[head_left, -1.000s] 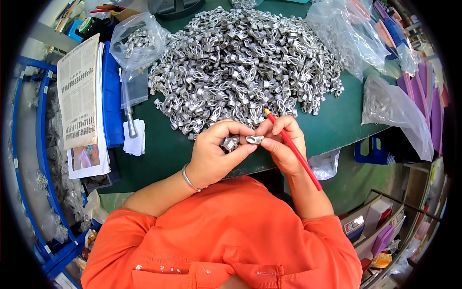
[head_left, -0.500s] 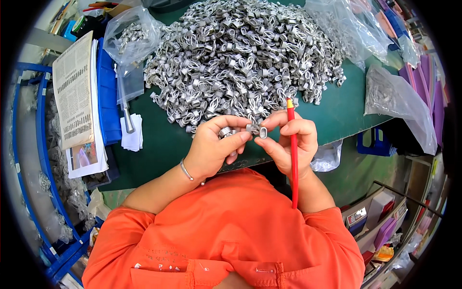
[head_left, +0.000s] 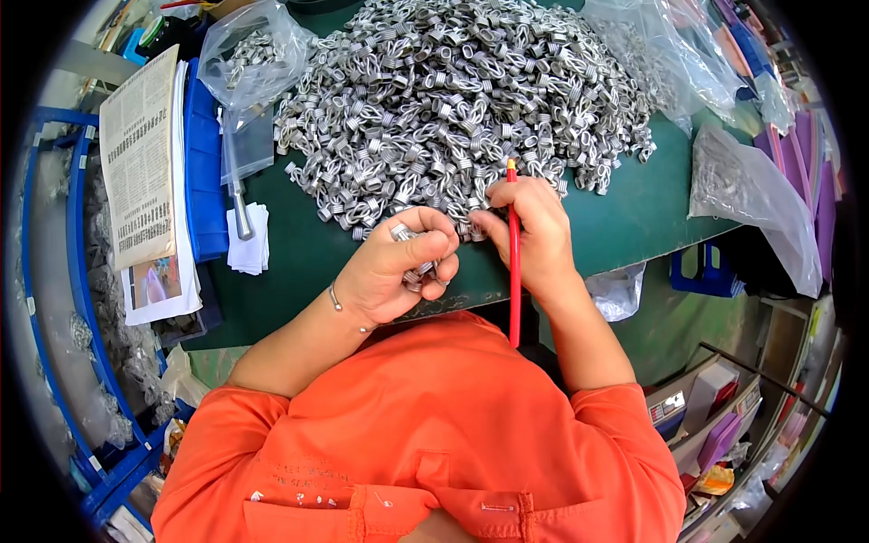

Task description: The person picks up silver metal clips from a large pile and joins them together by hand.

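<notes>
A large heap of small silver metal fittings (head_left: 434,100), with oval openings, ribbed sides and twisted loops, covers the middle of the green table (head_left: 625,208). My left hand (head_left: 398,262) is curled around several of these fittings (head_left: 418,271), just in front of the heap, its thumb against its fingers. My right hand (head_left: 536,231) is at the heap's near edge, fingers bent down towards the fittings there. A slim red pencil (head_left: 515,262) with a yellow end is held in it, pointing up past the knuckles. Whether its fingertips also grip a fitting is hidden.
Left of the heap lie a clear bag of fittings (head_left: 253,59), a metal-ended tool (head_left: 243,217), white paper slips (head_left: 249,242) and a blue bin (head_left: 206,172) with printed sheets (head_left: 140,163) against it. Another plastic bag (head_left: 751,199) hangs over the table's right edge.
The fitting pinched between both hands is no longer seen there. My right hand has moved forward to the heap with the pencil; my left has drawn back slightly and curled tighter.
</notes>
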### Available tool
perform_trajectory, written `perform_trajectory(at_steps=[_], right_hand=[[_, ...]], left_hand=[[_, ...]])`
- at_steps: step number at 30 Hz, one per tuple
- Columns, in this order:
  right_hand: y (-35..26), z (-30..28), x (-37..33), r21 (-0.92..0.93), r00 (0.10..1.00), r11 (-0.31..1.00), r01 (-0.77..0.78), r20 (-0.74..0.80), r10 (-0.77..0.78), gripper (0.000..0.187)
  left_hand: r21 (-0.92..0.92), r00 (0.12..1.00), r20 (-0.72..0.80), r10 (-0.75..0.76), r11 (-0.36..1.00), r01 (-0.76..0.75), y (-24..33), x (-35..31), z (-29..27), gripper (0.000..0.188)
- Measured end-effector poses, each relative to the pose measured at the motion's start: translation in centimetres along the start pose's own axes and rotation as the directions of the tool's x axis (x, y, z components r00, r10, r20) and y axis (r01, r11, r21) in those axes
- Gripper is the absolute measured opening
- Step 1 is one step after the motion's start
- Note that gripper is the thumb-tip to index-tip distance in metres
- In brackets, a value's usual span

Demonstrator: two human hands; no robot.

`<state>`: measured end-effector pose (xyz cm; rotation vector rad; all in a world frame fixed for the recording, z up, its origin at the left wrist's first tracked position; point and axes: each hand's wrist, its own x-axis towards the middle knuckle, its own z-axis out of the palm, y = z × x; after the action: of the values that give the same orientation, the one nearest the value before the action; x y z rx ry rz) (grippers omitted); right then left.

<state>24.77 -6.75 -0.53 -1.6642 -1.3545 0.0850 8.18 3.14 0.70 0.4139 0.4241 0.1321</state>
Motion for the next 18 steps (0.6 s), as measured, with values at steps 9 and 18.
perform_trajectory(at_steps=[9, 18], right_hand=[[-1.7, -1.2, -0.5, 0.771, 0.857, 0.492, -0.405, 0.132, 0.498, 0.013], [-0.4, 0.3, -2.6, 0.892, 0.923, 0.284, -0.351, 0.28, 0.262, 0.021]], left_hand=[[0.289, 0.967, -0.186, 0.172, 0.951, -0.114, 0.5, 0.2, 1.6, 0.019], [0.716, 0.927, 0.104, 0.362, 0.62, -0.322, 0.7, -0.3, 3.1, 0.017]])
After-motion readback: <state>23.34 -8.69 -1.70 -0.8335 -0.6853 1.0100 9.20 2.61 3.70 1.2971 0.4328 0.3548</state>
